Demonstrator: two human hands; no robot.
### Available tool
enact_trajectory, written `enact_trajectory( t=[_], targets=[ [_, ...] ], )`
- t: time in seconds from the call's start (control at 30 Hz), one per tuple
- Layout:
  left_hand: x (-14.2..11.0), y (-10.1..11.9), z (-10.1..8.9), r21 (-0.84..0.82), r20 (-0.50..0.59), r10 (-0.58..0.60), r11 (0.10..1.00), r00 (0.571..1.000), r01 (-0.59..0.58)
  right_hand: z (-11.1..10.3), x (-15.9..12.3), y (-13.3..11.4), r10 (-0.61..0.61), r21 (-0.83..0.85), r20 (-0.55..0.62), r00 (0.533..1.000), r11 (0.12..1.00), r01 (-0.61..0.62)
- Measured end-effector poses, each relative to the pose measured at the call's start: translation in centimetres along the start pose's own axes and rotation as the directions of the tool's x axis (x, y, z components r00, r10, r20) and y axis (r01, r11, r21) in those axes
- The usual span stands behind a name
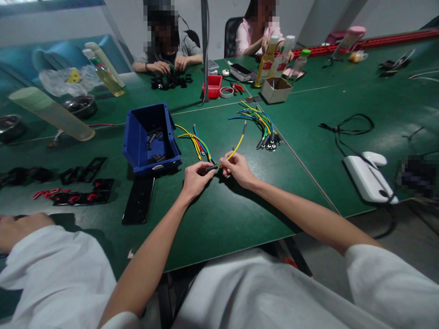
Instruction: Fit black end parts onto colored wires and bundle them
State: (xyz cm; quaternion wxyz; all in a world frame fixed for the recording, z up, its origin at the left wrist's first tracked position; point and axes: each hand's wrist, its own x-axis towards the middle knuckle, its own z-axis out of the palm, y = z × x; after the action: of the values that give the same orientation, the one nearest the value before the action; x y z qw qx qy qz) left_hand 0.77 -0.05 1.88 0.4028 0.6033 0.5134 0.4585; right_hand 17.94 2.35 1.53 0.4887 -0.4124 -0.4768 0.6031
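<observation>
My left hand (pixel 196 179) pinches a short black sleeve (pixel 211 168) over the green table (pixel 219 214). My right hand (pixel 236 168) is closed on a yellow wire (pixel 238 145) whose near end meets that sleeve; the wire's far end rises toward the back right. A small bunch of yellow, blue and green wires (pixel 196 140) lies just beyond my hands. A larger bundle of coloured wires (pixel 260 124) with black ends lies farther right. A blue bin (pixel 151 137) holding several black sleeves stands to the left of my hands.
Black plastic parts (pixel 82 176) and a black strip (pixel 139 201) lie at the left. A white device (pixel 368 176) with a black cable sits at the right table edge. Two people work at the far side near a red tray (pixel 212 86), a cardboard box (pixel 276 89) and bottles.
</observation>
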Motion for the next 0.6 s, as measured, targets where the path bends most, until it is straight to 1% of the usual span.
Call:
enact_trajectory(
  t=[0.6],
  targets=[
    [0.02, -0.14, -0.06, 0.011, 0.008, 0.012, 1.0, 1.0, -0.012, 0.15, -0.13, -0.34, -0.003, -0.013, -0.012, 1.0, 1.0, 0.003]
  ],
)
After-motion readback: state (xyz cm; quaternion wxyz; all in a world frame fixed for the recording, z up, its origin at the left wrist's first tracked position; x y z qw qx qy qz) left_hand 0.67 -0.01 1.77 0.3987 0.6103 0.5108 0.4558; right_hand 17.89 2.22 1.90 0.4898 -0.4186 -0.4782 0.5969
